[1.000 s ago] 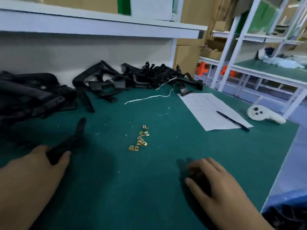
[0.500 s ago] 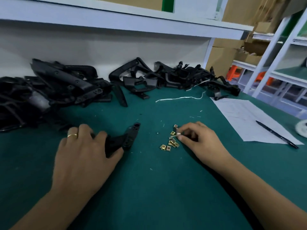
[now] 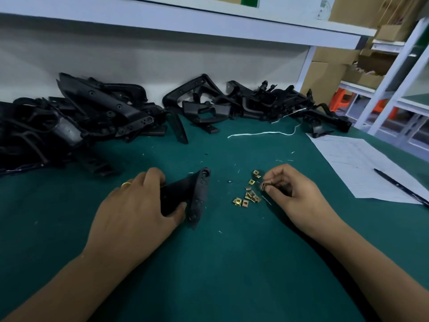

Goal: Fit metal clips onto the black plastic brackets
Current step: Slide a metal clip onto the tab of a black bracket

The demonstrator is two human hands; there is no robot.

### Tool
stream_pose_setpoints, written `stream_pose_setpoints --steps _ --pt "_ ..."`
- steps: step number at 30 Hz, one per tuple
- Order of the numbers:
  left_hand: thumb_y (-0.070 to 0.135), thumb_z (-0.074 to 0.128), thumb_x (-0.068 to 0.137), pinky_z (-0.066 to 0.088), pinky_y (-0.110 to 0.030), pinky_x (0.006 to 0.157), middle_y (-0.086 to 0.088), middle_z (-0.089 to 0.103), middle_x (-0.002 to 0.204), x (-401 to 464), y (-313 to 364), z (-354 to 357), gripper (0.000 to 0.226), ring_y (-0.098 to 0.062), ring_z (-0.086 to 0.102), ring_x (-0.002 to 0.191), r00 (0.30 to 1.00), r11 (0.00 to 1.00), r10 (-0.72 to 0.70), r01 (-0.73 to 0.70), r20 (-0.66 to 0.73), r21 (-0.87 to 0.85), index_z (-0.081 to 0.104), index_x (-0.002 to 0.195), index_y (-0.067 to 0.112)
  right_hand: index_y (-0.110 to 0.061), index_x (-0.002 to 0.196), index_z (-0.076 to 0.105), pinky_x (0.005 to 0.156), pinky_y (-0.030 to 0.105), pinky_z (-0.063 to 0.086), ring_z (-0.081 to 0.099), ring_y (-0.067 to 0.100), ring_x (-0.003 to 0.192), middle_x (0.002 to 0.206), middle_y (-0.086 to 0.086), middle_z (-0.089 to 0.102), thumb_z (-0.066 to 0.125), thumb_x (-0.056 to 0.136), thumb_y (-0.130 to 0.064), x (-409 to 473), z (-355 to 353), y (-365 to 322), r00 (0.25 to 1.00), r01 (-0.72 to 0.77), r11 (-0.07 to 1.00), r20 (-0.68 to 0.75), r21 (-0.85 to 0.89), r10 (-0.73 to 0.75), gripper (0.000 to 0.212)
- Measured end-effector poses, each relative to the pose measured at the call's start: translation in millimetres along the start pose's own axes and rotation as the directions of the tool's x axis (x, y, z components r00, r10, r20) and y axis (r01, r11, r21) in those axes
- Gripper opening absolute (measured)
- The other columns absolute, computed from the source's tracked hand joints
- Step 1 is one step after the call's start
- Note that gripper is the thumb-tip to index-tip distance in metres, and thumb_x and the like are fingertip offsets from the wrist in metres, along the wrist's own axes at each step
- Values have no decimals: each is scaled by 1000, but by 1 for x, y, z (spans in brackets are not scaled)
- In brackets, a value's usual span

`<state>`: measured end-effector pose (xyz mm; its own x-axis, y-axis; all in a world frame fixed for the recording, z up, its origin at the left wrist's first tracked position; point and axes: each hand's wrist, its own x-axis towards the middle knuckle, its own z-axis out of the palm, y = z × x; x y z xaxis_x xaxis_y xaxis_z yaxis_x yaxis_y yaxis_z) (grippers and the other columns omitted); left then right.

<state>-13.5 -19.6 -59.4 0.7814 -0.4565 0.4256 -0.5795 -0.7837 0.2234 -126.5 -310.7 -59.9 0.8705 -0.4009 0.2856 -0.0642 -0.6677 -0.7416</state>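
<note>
Clip (image 3: 264, 186) pinched in right hand (image 3: 293, 194); left hand (image 3: 139, 210) grips bracket (image 3: 197, 198).

At frame centre, the left hand (image 3: 137, 212) gripped a black bracket (image 3: 197, 198) on the green mat (image 3: 232, 263). The right hand (image 3: 294, 194) pinched one metal clip (image 3: 263, 185) just right of the loose clips (image 3: 248, 194). More brackets (image 3: 92, 117) were heaped along the upper left, while paper (image 3: 355, 163) and a pen (image 3: 399, 187) lay at the right.

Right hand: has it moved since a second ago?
Yes. The right hand went from the bare mat near the table's front edge forward to the pile of metal clips, and now pinches one clip just right of the pile.
</note>
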Motion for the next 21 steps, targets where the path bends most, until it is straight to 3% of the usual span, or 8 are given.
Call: stream_pose_setpoints --steps 4,8,10,13,15,18,21 --pt "72 34 86 34 -31 53 4 52 86 0 -3 -3 59 -20 55 72 1000 1000 10 -10 0 -6 54 116 26 -30 97 66 82 12 47 67 4 91 94 -15 73 73 95 -11 -1 -1 -4 998 1 999 -69 45 2 20" --pt "69 32 92 38 -32 55 4 50 87 1 -1 -7 62 -20 56 75 999 998 25 -27 36 53 49 142 36 -27 96 67 93 30 54 72 10 96 94 -7 77 71 95 -5 -5 -2 -16 976 28 983 -215 180 12 22" --pt "69 32 92 36 -31 56 4 48 85 2 0 -7 66 -18 53 72 999 997 30 -32 30 70 44 150 39 -26 92 70 92 29 55 73 12 96 94 -6 77 74 93 -4 -4 0 -28 971 62 970 -240 236 -4 22" --pt "68 29 92 34 -31 58 5 46 84 3 -1 -7 67 -17 50 71 1000 995 15 -16 17 97 44 151 39 -23 97 73 86 18 55 73 14 95 95 -5 78 75 93 -4 1 10 -54 981 118 933 -187 341 -55 19" --pt "67 31 93 33 -31 59 6 45 85 3 -3 -5 65 -15 45 71 1000 995 7 -8 10 96 41 152 41 -17 104 69 85 19 56 73 15 94 97 0 78 74 94 -3 5 23 -71 987 143 891 -123 432 -99 17" --pt "66 35 95 33 -31 59 6 45 87 2 -5 -4 63 -14 42 71 1000 996 -17 17 -4 85 38 153 41 -11 98 68 81 19 54 70 13 88 96 3 78 75 91 -1 10 47 -85 985 170 844 -100 508 -138 14" --pt "67 33 96 33 -29 60 7 47 88 2 -6 -3 63 -13 43 73 999 995 -45 47 -16 90 36 153 41 -16 96 75 83 20 54 67 10 87 95 2 77 79 88 -4 8 65 -81 993 119 810 -80 574 -89 15"
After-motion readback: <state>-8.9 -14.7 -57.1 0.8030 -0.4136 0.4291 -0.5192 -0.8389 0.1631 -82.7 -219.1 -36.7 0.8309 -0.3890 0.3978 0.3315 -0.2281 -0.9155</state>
